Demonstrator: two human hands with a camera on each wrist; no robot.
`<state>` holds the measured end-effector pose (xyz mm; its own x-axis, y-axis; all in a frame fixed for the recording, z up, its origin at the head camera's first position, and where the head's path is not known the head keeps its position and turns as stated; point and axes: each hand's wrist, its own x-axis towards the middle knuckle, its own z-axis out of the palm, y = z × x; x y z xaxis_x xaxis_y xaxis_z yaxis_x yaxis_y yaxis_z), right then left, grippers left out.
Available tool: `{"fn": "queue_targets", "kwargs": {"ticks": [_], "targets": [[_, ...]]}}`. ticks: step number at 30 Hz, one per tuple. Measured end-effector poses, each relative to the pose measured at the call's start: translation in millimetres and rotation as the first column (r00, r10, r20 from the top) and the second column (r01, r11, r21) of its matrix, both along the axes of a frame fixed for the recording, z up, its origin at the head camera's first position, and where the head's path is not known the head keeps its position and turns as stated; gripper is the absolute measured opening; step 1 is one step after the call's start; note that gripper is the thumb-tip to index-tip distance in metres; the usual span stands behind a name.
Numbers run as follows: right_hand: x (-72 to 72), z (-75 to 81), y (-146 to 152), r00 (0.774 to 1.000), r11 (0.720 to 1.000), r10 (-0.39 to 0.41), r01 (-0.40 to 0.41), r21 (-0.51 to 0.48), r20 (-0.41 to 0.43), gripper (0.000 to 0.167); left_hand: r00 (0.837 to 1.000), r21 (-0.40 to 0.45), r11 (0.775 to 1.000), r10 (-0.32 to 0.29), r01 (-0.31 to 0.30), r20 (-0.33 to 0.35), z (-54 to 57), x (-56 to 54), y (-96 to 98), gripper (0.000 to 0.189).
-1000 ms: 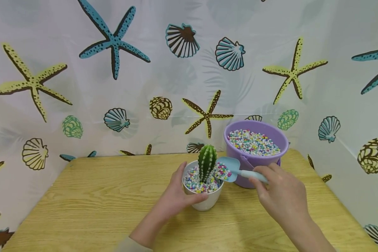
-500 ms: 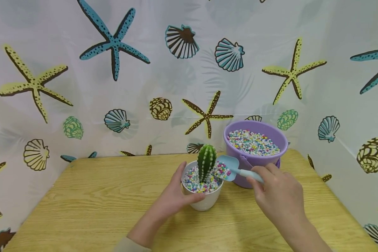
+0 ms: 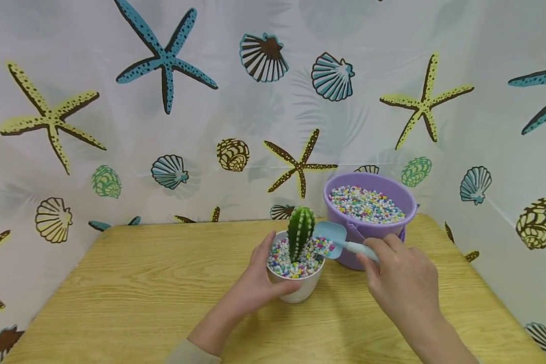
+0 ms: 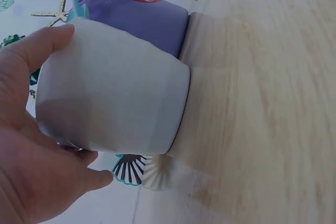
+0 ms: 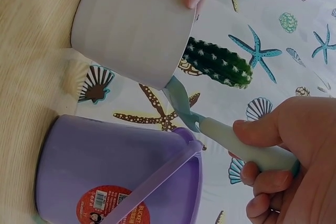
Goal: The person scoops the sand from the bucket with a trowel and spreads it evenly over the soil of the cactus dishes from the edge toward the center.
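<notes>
A green cactus (image 3: 300,232) stands upright in a white pot (image 3: 297,290) filled with multicoloured beads (image 3: 287,267). My left hand (image 3: 259,283) grips the pot from the left, thumb on the near side and fingers round the far side. In the left wrist view the pot (image 4: 113,90) sits on the table. My right hand (image 3: 405,283) holds the pale handle of a light blue toy shovel (image 3: 334,233). The shovel's blade slants down at the pot's right rim, with beads lying on its lower part. In the right wrist view the shovel (image 5: 181,100) meets the rim.
A purple bucket (image 3: 364,232) of similar beads stands behind and right of the pot, its handle (image 5: 152,182) folded down along the side. The wooden table (image 3: 141,288) ends at a curtain (image 3: 236,111) printed with starfish and shells, which also runs along the right.
The shovel and right hand have shifted slightly left and up. The pot shows a small shift right over the last half second, still in the left hand's grip.
</notes>
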<state>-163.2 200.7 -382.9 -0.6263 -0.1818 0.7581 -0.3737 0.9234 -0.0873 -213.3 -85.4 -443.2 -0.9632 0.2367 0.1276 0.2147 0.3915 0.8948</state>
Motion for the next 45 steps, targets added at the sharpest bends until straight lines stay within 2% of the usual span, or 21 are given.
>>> {"fn": "queue_targets", "kwargs": {"ticks": [5,7,14,17,23,29,38,45], "targets": [[-0.3,0.8,1,1.000,1.000,0.000,0.000,0.005,-0.019,0.026,0.998,-0.021,0.998,0.065,-0.065,-0.010,-3.4,-0.3,7.2,0.131],[-0.1,1.2,1,1.000,1.000,0.001,-0.001,0.008,-0.023,0.025,0.998,-0.019,0.997,0.070,-0.070,0.001,-4.3,-0.3,8.4,0.133],[0.6,2.6,0,0.999,1.000,-0.002,0.002,0.019,-0.033,0.026,0.999,0.030,1.000,-0.005,0.004,0.034,0.4,-1.5,0.2,0.130],[0.8,2.6,0,0.999,1.000,-0.007,0.007,0.025,-0.034,0.026,0.999,0.036,0.999,-0.008,0.006,0.046,1.4,-2.4,-1.3,0.131],[0.8,1.0,-1,0.998,0.999,-0.005,0.007,0.037,-0.055,0.027,0.998,0.008,0.998,0.057,-0.057,-0.010,-3.9,-4.5,5.6,0.134],[1.2,-0.8,-2,0.996,0.999,0.002,0.001,0.043,-0.089,0.027,0.994,0.009,0.994,0.111,-0.110,-0.022,-7.1,-0.9,17.6,0.134],[0.5,-1.1,-2,0.993,0.998,0.008,-0.002,0.057,-0.119,0.027,1.000,0.006,1.000,-0.007,0.007,0.011,-2.4,1.1,5.1,0.124],[1.5,-1.8,-4,0.993,0.998,0.010,-0.002,0.066,-0.116,0.029,0.997,0.016,0.997,0.079,-0.079,-0.004,-3.5,2.9,11.8,0.130]]}}
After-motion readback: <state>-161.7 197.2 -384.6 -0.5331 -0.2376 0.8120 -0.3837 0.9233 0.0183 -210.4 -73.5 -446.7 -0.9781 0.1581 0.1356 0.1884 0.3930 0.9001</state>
